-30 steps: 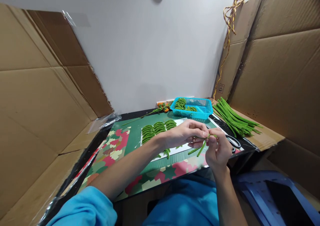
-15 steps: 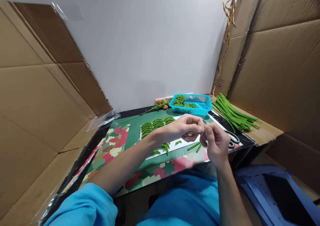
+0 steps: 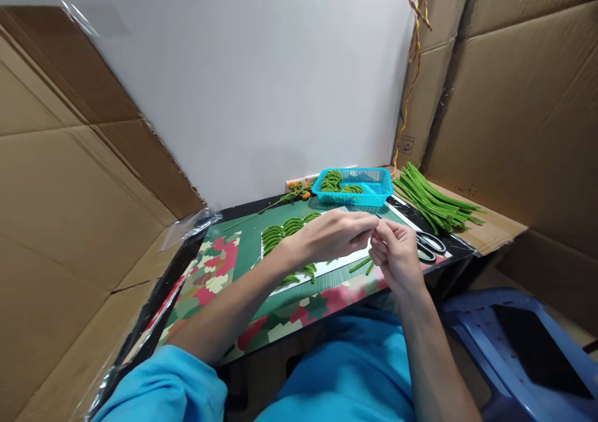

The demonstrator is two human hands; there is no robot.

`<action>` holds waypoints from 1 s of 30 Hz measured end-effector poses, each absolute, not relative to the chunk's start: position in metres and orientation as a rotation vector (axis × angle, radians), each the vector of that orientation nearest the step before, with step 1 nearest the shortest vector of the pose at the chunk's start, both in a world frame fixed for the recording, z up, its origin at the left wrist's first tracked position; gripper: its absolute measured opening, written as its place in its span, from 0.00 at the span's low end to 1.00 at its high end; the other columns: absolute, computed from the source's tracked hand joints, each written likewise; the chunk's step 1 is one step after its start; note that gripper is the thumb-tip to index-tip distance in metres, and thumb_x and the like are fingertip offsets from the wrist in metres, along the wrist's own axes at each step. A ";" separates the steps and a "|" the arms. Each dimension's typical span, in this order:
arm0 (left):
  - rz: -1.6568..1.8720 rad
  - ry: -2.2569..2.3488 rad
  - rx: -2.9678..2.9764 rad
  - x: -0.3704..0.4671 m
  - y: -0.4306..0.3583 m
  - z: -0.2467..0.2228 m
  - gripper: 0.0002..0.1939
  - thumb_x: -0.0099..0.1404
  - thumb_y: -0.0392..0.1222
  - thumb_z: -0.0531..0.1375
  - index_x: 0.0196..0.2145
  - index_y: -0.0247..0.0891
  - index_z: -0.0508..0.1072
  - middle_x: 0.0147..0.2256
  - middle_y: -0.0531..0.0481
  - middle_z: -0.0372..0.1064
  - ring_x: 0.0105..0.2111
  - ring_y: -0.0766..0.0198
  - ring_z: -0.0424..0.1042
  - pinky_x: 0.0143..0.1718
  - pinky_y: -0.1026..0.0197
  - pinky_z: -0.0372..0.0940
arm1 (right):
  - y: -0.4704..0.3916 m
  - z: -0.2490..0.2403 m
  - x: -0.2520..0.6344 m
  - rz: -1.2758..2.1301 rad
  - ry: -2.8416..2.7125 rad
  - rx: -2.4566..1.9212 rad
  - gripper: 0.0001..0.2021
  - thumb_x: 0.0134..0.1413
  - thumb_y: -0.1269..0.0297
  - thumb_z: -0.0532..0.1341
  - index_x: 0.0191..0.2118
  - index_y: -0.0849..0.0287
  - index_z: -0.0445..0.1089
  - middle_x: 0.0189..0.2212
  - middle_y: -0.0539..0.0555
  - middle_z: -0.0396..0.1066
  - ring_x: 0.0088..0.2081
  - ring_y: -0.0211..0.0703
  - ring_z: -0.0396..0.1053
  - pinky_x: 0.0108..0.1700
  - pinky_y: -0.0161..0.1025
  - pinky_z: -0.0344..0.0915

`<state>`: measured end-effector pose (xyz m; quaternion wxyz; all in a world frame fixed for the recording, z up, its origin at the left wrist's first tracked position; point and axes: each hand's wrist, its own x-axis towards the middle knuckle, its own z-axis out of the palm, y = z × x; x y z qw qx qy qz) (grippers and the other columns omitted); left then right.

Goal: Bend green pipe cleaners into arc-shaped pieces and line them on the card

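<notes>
Leaning in over the table, a person in a bright blue shirt (image 3: 346, 372) has both forearms stretched forward, with a blue plastic stool (image 3: 471, 310) at the lower right, cut off by the frame, bearing a flat black slab (image 3: 537, 347). The left hand (image 3: 331, 235) is narrow, its fingers together and bent toward the right hand (image 3: 397, 254), whose thumb and fingers are drawn into a pinch; their fingertips meet, and I cannot tell what, if anything, is between them. Below them, two short green chenille stem pieces (image 3: 360, 265) lie on the green mat (image 3: 247, 241), near its camouflage-patterned border (image 3: 322, 304). Scissors (image 3: 432, 244) with black-and-white handles lie to the right, their blades hidden. Under the left forearm, a white sheet (image 3: 329, 269) carries curved green chenille pieces (image 3: 273, 238) in rows, partly covered by the arm. Beyond the right hand, a bundle of long green chenille stems (image 3: 434, 201) fans out, and a turquoise perforated basket (image 3: 352, 199) contains more curved pieces, with orange flowers (image 3: 299, 190) on green stems beside it. Farther back, the cardboard panel (image 3: 432, 98) bears a small boxed print (image 3: 408, 145), too small to read, behind a twisted yellow-brown cord (image 3: 413, 67) cut off at the top, next to the pale wall (image 3: 280, 86).
</notes>
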<state>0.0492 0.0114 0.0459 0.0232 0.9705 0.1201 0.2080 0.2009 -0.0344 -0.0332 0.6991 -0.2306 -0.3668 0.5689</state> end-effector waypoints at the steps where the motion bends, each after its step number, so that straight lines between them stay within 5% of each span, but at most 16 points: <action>1: 0.591 0.362 3.115 0.048 0.013 0.044 0.10 0.75 0.31 0.52 0.39 0.34 0.72 0.33 0.49 0.72 0.30 0.65 0.68 0.31 0.62 0.62 | -0.033 -0.034 0.202 1.285 -0.819 -0.538 0.26 0.52 0.51 0.76 0.21 0.57 0.61 0.14 0.38 0.48 0.15 0.25 0.38 0.16 0.29 0.40; 5: 0.502 0.460 3.145 0.048 0.018 0.037 0.10 0.75 0.32 0.52 0.41 0.35 0.73 0.35 0.47 0.73 0.32 0.63 0.71 0.32 0.62 0.63 | -0.027 -0.040 0.209 1.256 -0.911 -0.621 0.25 0.53 0.47 0.75 0.23 0.57 0.63 0.15 0.40 0.52 0.16 0.26 0.41 0.17 0.29 0.41; 9: 0.637 0.596 2.580 0.052 0.016 0.037 0.11 0.78 0.46 0.56 0.41 0.36 0.72 0.35 0.48 0.73 0.33 0.65 0.71 0.35 0.63 0.65 | -0.028 -0.043 0.215 0.935 -1.071 -0.707 0.22 0.65 0.47 0.67 0.27 0.58 0.67 0.18 0.44 0.59 0.18 0.30 0.52 0.19 0.31 0.49; 15: 0.510 0.655 1.679 0.061 0.016 0.032 0.25 0.74 0.63 0.56 0.37 0.35 0.70 0.25 0.54 0.65 0.19 0.70 0.63 0.18 0.67 0.52 | -0.028 -0.052 0.216 0.507 -1.160 -0.825 0.16 0.72 0.51 0.61 0.35 0.56 0.71 0.24 0.47 0.67 0.25 0.37 0.65 0.27 0.34 0.62; 23: 0.344 0.609 1.325 0.060 0.011 0.036 0.23 0.66 0.57 0.70 0.35 0.34 0.70 0.29 0.56 0.64 0.18 0.78 0.59 0.16 0.70 0.47 | -0.035 -0.050 0.228 0.075 -1.398 -0.820 0.07 0.72 0.65 0.61 0.38 0.55 0.73 0.29 0.49 0.74 0.28 0.39 0.71 0.34 0.36 0.65; 30: 0.431 0.574 1.461 0.061 0.005 0.035 0.20 0.67 0.55 0.69 0.35 0.36 0.70 0.26 0.57 0.62 0.19 0.75 0.56 0.19 0.69 0.48 | -0.040 -0.046 0.233 0.217 -1.436 -0.829 0.13 0.73 0.61 0.60 0.33 0.56 0.73 0.24 0.48 0.70 0.25 0.37 0.66 0.30 0.36 0.63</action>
